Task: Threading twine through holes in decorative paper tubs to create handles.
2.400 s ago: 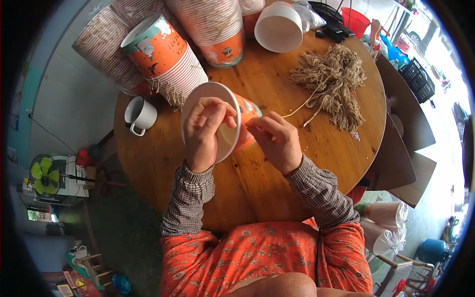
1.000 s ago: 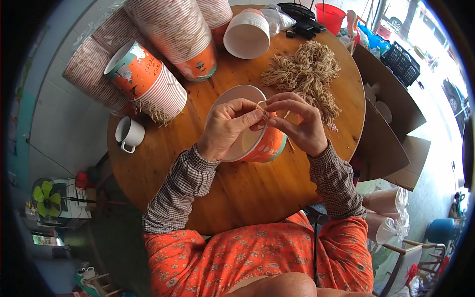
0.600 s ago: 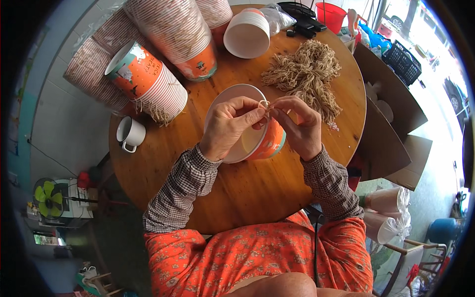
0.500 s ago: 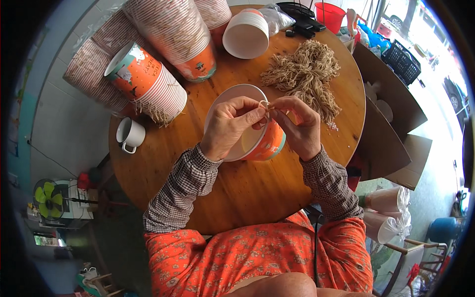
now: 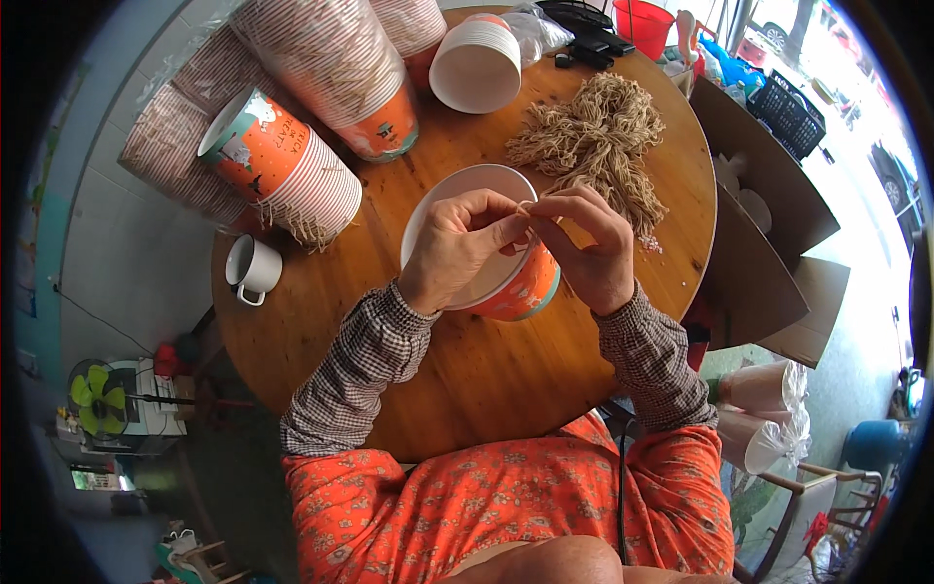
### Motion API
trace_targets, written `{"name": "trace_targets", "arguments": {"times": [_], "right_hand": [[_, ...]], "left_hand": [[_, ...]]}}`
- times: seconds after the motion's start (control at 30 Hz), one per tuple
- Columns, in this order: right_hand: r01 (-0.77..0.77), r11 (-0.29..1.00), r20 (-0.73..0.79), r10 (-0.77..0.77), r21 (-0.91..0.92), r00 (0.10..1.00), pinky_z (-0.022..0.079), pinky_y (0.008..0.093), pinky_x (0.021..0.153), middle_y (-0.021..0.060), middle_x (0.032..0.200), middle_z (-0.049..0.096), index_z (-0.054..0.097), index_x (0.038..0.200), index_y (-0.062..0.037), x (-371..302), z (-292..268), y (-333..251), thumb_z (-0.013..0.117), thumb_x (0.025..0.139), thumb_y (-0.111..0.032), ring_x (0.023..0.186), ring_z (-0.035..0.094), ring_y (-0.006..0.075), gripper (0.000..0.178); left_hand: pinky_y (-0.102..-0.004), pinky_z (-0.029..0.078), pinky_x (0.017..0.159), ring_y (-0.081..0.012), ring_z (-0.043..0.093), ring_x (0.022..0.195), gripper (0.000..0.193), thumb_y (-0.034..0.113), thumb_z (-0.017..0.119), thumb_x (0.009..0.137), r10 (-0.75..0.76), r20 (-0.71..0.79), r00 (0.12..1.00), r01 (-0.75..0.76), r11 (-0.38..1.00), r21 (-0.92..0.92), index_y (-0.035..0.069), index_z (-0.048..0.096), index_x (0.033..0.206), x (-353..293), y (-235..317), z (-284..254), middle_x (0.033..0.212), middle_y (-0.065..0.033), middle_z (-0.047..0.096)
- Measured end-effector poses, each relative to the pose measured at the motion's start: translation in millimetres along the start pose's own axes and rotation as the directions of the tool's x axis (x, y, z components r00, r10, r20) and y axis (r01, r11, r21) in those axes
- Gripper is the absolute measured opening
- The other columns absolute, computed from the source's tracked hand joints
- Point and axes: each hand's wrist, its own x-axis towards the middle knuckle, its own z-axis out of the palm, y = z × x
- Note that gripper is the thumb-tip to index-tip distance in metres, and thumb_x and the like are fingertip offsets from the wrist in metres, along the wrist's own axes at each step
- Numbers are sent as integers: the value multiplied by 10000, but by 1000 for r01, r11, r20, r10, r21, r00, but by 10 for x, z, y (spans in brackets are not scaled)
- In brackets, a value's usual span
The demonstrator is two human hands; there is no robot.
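Both hands meet above the right side of an orange paper bucket [image 5: 520, 295] with a white inside, lying tilted on the table. My left hand [image 5: 452, 248] pinches a thin pale cord [image 5: 523, 207] between thumb and fingertips. From the other side my right hand [image 5: 595, 251] pinches the same cord, its fingertips almost touching the left ones. Any knot or hole there is too small and covered to make out. Just beyond my right hand lies a loose bundle of tan cords [image 5: 595, 127].
On the round wooden table [image 5: 486, 389], nested striped buckets [image 5: 316, 185] and bagged stacks [image 5: 331, 58] stand at the far left. A white mug [image 5: 255, 265] sits by the left edge, white-lined buckets [image 5: 475, 68] at the back. Open cardboard boxes [image 5: 754, 253] flank the right.
The small cord loop standing above my fingertips has drawn down smaller. My right fingers have curled over the cord, closer to my left ones. The view has shifted slightly.
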Motion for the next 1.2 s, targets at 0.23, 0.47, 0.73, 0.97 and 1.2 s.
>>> {"name": "trace_targets", "arguments": {"times": [0.23,0.47,0.73,0.97,1.2], "right_hand": [[99,979,28,-95,-178,995,521,316,697,79,867,651,626,945,-26,-20,-18,-30,688,784,-4,793,627,228,174],[-98,993,-109,91,-62,990,519,286,708,96,850,673,593,955,-9,-121,37,61,646,826,13,779,661,180,141],[-57,997,-127,49,-56,991,503,300,743,98,886,635,613,924,-3,-200,66,45,651,822,25,816,628,204,112],[-14,999,-22,13,-48,1000,488,314,798,99,1041,568,660,911,-46,-216,71,-143,704,781,8,973,581,221,148],[-194,939,-7,204,283,979,479,313,853,81,1116,547,680,951,-47,-181,109,-37,721,805,-44,1008,553,165,152]], "left_hand": [[-224,506,759,-77,613,829,171,125,666,902,-45,13,999,45,999,6,-12,652,1004,-14,25,13,876,-26,670],[-226,488,816,-73,608,909,168,115,685,886,-297,125,946,274,946,175,26,657,1025,-121,-34,-155,983,-22,670],[-242,485,809,-88,591,862,136,118,604,933,-207,120,971,230,942,-244,13,636,1013,-166,-67,-157,964,-43,666],[-217,488,737,-74,573,800,162,137,615,935,-180,59,982,188,902,-389,14,635,1037,-177,-130,-55,915,-25,652],[-254,482,776,-112,590,829,164,83,621,919,-178,66,982,190,942,-277,-8,645,1054,-223,-43,122,927,-41,656]]}}
